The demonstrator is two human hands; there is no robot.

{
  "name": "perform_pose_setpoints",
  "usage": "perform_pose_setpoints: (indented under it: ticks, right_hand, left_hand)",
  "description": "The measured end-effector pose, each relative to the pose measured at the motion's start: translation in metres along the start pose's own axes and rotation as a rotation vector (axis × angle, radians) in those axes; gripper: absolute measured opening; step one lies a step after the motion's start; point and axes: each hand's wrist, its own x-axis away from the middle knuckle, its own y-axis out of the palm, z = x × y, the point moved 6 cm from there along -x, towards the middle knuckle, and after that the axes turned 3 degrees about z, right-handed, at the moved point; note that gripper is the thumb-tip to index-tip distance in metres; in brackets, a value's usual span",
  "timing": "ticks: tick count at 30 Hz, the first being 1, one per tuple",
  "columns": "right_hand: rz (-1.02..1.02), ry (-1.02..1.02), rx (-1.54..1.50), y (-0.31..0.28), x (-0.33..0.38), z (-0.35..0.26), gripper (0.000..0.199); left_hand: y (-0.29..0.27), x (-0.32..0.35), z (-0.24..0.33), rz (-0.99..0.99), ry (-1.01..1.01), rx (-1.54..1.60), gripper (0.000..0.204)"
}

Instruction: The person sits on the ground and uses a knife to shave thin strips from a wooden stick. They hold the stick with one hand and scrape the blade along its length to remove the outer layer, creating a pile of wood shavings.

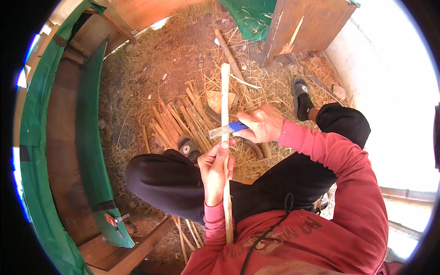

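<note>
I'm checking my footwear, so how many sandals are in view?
2: the left sandal beside the split sticks, partly covered by the trouser leg; the right sandal near the white wall.

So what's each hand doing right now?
Left hand: closed around the pale wooden stick.
Right hand: closed on the handle of the blue-handled blade, which lies across the stick.

The knife handle [238,126] is blue, the stick [225,96] pale yellow
</note>
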Motion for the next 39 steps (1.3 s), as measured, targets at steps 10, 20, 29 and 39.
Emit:
perform_pose_setpoints:
  ticks: [10,20,29,39]
  right_hand:
    - [0.035,0.038,0.224,0.014,-0.005,0.021,0.044]
    - [0.192,0.814,0.428,-0.073,0.042,0.219,0.046]
    - [-0.115,0.121,0.000,-0.020,0.003,0.015,0.034]
    - [0.097,0.242,0.365,-0.032,-0.014,0.037,0.044]
  left_hand:
    - [-0.005,-0.014,-0.014,0.022,-0.022,0.028,0.034]
    - [-0.057,0.003,-0.005,0.057,0.027,0.538,0.032]
    - [-0.023,-0.017,-0.013,0.014,-0.063,0.317,0.035]
    - [0.013,-0.006,-0.017,-0.012,-0.074,0.071,0.036]
